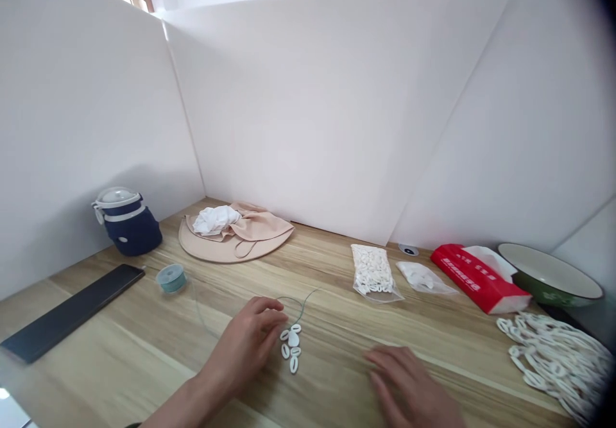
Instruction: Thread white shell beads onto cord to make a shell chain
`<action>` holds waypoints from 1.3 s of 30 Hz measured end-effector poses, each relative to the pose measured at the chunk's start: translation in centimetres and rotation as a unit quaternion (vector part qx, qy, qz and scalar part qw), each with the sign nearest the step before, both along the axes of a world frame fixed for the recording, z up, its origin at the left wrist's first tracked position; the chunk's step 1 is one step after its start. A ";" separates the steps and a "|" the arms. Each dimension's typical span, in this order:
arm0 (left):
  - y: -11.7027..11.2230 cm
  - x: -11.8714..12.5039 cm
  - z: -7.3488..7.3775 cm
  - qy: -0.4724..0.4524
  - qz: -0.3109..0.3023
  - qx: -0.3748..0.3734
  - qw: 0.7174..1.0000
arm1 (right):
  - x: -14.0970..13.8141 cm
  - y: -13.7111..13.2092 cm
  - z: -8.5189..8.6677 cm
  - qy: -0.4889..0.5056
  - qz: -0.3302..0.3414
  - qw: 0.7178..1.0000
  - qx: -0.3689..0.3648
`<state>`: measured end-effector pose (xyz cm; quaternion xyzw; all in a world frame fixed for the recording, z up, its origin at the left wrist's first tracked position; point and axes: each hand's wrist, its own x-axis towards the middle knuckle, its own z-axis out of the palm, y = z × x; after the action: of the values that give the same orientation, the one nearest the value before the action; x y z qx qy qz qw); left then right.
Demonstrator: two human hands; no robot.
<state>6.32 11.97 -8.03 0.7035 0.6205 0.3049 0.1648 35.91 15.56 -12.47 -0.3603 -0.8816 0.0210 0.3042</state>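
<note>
Several white oval, cowrie-like shell beads (294,364) lie in a small cluster on the wooden table, around a white teardrop-shaped piece (293,338). A thin green thread (301,312) runs loosely above them. My left hand (248,335) rests just left of this cluster, its fingers loosely bent with a gap to the thumb; its fingertips are beside the thread, and any contact is unclear. To the right of the beads, my right hand (411,383) is slightly blurred, fingers stretched out, holding nothing visible. A spool of green thread (171,279) sits left, with a strand trailing toward my left hand.
Back left are a blue lidded container (132,226), a dark flat slab (72,309) and a beige hat (226,251) with white cloth. Rightward lie bagged beads (373,267), a smaller bag (423,277), red tissue pack (476,277), green bowl (553,293) and strung beads (558,360).
</note>
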 end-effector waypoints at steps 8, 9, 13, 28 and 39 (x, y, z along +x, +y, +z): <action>-0.3 -0.9 -1.4 -0.004 0.009 -0.012 1.000 | -11.7 -0.1 1.1 0.008 0.036 0.990 -0.133; -0.3 -1.0 -1.4 -0.005 0.007 -0.015 1.000 | -12.1 -0.1 1.0 0.008 0.040 0.990 -0.137; -0.2 -1.0 -1.8 -0.013 -0.017 -0.012 1.000 | -12.8 -0.4 0.4 0.012 0.053 0.987 -0.148; -0.5 -1.1 -1.9 -0.027 -0.028 0.003 0.999 | -14.0 -0.3 -0.1 0.092 0.022 0.972 -0.215; 1.7 -0.6 -0.8 -0.029 -0.006 0.022 0.999 | -10.7 1.7 0.0 0.253 -0.039 0.878 -0.405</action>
<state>5.75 13.63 -8.79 0.7013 0.6044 0.3378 0.1696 25.24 17.24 -12.47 -0.4689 -0.6745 0.4541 0.3449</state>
